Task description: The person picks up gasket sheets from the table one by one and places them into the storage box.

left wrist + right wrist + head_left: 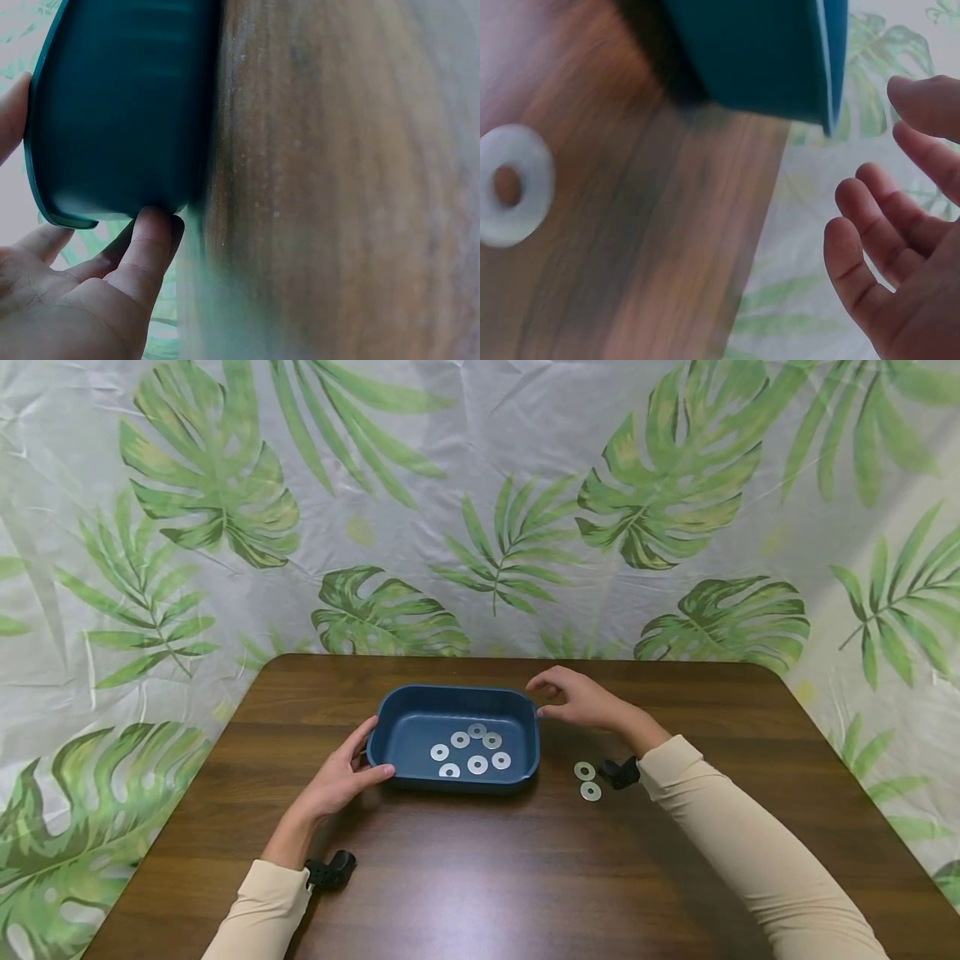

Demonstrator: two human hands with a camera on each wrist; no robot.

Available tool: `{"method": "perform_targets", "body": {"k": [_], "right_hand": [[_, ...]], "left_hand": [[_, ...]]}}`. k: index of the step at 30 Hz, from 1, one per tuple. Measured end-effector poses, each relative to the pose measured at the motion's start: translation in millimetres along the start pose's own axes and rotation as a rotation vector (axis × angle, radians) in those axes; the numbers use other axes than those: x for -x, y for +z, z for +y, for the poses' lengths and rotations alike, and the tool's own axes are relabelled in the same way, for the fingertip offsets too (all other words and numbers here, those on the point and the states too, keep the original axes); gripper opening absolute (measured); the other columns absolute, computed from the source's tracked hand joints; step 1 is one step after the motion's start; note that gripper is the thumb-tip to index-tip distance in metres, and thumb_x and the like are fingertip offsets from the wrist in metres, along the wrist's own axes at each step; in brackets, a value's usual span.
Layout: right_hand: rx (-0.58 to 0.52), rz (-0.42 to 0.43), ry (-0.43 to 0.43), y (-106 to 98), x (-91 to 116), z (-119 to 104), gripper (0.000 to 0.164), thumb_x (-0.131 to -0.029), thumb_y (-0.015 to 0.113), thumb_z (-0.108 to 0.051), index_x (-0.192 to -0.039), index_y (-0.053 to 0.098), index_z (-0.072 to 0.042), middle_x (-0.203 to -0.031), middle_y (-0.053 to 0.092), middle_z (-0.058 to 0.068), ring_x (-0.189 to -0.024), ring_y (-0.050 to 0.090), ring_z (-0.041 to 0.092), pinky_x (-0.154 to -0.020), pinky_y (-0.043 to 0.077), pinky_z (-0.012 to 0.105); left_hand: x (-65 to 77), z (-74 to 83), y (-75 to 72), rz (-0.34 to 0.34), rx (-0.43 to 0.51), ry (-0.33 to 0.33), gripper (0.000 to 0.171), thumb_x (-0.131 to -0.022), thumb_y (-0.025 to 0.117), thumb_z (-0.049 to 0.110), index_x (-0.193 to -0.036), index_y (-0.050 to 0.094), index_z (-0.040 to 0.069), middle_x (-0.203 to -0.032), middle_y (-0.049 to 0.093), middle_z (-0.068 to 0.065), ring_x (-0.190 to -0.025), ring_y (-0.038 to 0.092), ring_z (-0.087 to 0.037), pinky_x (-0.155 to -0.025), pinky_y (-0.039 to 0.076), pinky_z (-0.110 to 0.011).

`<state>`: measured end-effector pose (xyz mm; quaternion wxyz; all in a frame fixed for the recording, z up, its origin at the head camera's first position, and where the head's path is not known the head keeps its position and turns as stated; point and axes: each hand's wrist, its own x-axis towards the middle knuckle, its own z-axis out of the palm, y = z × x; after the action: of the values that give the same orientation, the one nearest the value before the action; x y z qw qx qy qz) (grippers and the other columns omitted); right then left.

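Observation:
A dark blue rectangular tray (pixel 454 783) sits on the table with several metal washers (pixel 477 765) lying spread over its floor. My left hand (pixel 341 781) holds the tray's left end, thumb on the front rim and fingers against the side. In the left wrist view, fingertips (pixel 152 225) touch the tray's wall (pixel 120 120). At the right rim is my right hand (pixel 576 697), its fingers loosely bent and nothing in them. The right wrist view shows a gap between those fingers and the tray (pixel 769 64).
Two loose washers (pixel 590 791) lie on the brown wooden table (pixel 600 877) right of the tray, close to the black device (pixel 621 773) on my right wrist. Behind the table hangs a leaf-patterned cloth (pixel 405 527).

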<state>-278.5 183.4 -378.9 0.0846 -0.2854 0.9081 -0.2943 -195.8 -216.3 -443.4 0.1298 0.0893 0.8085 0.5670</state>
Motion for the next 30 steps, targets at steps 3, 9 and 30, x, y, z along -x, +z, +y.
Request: {"method": "perform_targets", "body": {"k": [3, 9, 30], "right_hand": [[-0.002, -0.007, -0.004, -1.6, 13.5, 8.4, 0.039, -0.093, 0.068, -0.01, -0.13, 0.058, -0.003, -0.131, 0.056, 0.019, -0.116, 0.057, 0.037, -0.097, 0.05, 0.052], [0.0, -0.012, 0.007, -1.7, 35.6, 21.9, 0.037, -0.093, 0.068, -0.009, -0.129, 0.059, -0.004, -0.13, 0.057, 0.02, -0.116, 0.057, 0.04, -0.092, 0.054, 0.048], [0.039, -0.095, 0.006, 18.6, 80.2, 58.6, 0.032, -0.088, 0.069, -0.003, -0.12, 0.067, -0.008, -0.119, 0.067, 0.01, -0.101, 0.062, 0.025, -0.087, 0.052, 0.042]], "left_hand": [[-0.4, 0.7, 0.0, 0.0, -0.005, 0.001, 0.086, -0.095, 0.068, 0.02, -0.161, 0.013, 0.017, -0.163, 0.021, -0.025, -0.144, 0.036, -0.043, -0.113, 0.036, -0.053], [-0.1, 0.9, 0.3, 0.005, -0.013, 0.0, 0.087, -0.094, 0.068, 0.02, -0.161, 0.012, 0.016, -0.164, 0.018, -0.024, -0.146, 0.034, -0.044, -0.114, 0.033, -0.056], [0.0, 2.4, 2.7, 0.009, -0.013, -0.014, 0.087, -0.094, 0.068, 0.02, -0.161, 0.012, 0.016, -0.165, 0.017, -0.022, -0.146, 0.035, -0.043, -0.114, 0.034, -0.055]]}}
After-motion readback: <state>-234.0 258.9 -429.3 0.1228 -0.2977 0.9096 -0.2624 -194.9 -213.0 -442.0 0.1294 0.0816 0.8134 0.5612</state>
